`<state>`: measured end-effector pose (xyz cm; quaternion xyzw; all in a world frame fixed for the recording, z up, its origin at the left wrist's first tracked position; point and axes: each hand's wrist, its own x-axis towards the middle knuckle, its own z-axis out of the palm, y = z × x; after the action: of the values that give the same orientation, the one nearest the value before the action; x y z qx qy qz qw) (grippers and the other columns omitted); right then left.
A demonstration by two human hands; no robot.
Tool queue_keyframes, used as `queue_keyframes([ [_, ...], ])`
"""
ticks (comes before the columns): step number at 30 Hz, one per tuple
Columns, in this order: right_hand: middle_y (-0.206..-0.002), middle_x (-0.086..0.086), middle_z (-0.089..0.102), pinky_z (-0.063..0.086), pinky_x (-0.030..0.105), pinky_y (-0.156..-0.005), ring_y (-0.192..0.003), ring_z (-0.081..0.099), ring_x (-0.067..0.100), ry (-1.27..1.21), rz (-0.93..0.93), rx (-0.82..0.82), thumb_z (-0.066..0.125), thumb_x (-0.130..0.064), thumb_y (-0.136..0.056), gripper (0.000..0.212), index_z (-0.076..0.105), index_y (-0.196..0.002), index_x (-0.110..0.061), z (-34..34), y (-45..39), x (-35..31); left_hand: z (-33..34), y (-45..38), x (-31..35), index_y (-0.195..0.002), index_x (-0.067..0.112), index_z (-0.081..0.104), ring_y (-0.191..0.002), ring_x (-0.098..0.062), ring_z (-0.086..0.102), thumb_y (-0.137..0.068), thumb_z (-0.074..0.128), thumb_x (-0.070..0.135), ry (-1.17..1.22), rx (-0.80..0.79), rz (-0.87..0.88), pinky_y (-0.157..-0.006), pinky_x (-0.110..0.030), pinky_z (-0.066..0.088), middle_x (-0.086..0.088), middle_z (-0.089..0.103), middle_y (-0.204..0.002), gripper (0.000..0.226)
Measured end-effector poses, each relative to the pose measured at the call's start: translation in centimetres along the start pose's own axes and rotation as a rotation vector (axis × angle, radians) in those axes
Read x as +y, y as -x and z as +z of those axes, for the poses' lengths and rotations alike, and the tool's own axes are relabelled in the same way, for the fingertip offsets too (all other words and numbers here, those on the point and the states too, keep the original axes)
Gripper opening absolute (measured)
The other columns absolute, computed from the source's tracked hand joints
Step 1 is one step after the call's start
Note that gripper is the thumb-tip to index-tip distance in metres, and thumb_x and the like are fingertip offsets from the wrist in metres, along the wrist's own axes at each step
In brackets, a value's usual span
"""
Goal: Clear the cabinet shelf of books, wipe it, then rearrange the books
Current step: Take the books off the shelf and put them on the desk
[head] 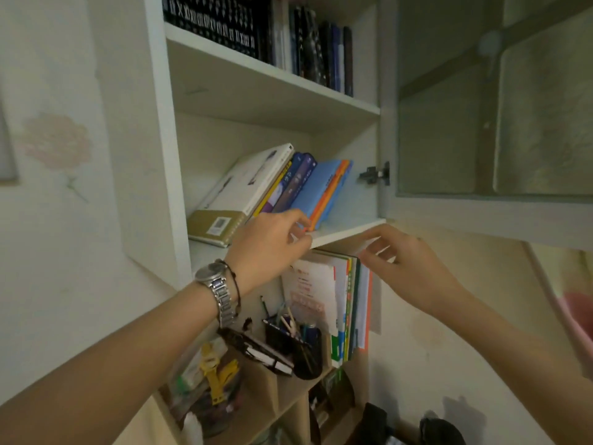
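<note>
A white wall cabinet has its lower shelf [349, 231] holding several books that lean to the left: a large white and gold book [244, 187], a purple one [296, 183], a light blue one [321, 184] and an orange one [332, 192]. My left hand [272, 242], with a metal watch on the wrist, reaches to the front bottom edges of the blue and orange books, fingertips touching them. My right hand [404, 261] hovers just below the shelf's front edge, fingers loosely curled with nothing in them.
The upper shelf carries a row of dark upright books [256, 33]. The cabinet door [481, 123] stands open at the right. Below the cabinet are upright booklets [340, 303], a pen holder [301, 345], a yellow watch [213, 370] and wooden cubbies.
</note>
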<state>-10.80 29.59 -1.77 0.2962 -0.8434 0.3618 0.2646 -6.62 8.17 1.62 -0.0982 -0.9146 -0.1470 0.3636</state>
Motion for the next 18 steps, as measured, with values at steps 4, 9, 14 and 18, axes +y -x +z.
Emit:
queue_keyframes([
  [4,-0.092,-0.009,0.062,0.052,0.033,-0.078,-0.082,0.061,0.010,-0.034,-0.044,0.008,0.060,-0.028,-0.092,0.025,0.059,-0.116,-0.023,-0.7,-2.4,-1.3,-2.1,-1.6,-0.7,-0.106,0.028,0.066,-0.083,-0.007,0.063,-0.085,0.061,0.030,-0.034,0.094,-0.059,-0.075,-0.028,0.051,0.014,0.068,-0.090,0.021],
  [9,-0.083,-0.018,0.056,0.048,0.031,-0.078,-0.082,0.059,0.011,-0.057,-0.097,0.035,0.061,-0.028,-0.091,0.023,0.061,-0.114,-0.023,-1.1,-5.4,-2.3,-3.8,-3.4,-2.2,-0.103,0.029,0.065,-0.085,-0.013,0.063,-0.086,0.059,0.036,-0.100,0.205,-0.135,-0.076,-0.030,0.051,0.013,0.067,-0.089,0.019],
  [14,-0.084,-0.020,0.055,0.046,0.028,-0.078,-0.083,0.057,0.009,-0.085,-0.129,0.035,0.061,-0.026,-0.092,0.028,0.059,-0.119,-0.021,-0.3,-8.0,-2.7,-3.2,-5.2,-3.8,-0.111,0.026,0.063,-0.094,-0.016,0.061,-0.083,0.064,0.029,-0.040,0.303,-0.204,-0.082,-0.032,0.050,0.006,0.067,-0.108,0.028],
  [18,-0.086,-0.018,0.058,0.050,0.030,-0.082,-0.081,0.058,0.005,-0.126,-0.132,0.007,0.062,-0.024,-0.091,0.028,0.058,-0.119,-0.022,0.6,-9.5,-3.0,-1.6,-6.4,-4.4,-0.120,0.023,0.059,-0.103,-0.015,0.058,-0.083,0.066,0.025,-0.047,0.351,-0.215,-0.074,-0.022,0.041,0.003,0.062,-0.117,0.037],
])
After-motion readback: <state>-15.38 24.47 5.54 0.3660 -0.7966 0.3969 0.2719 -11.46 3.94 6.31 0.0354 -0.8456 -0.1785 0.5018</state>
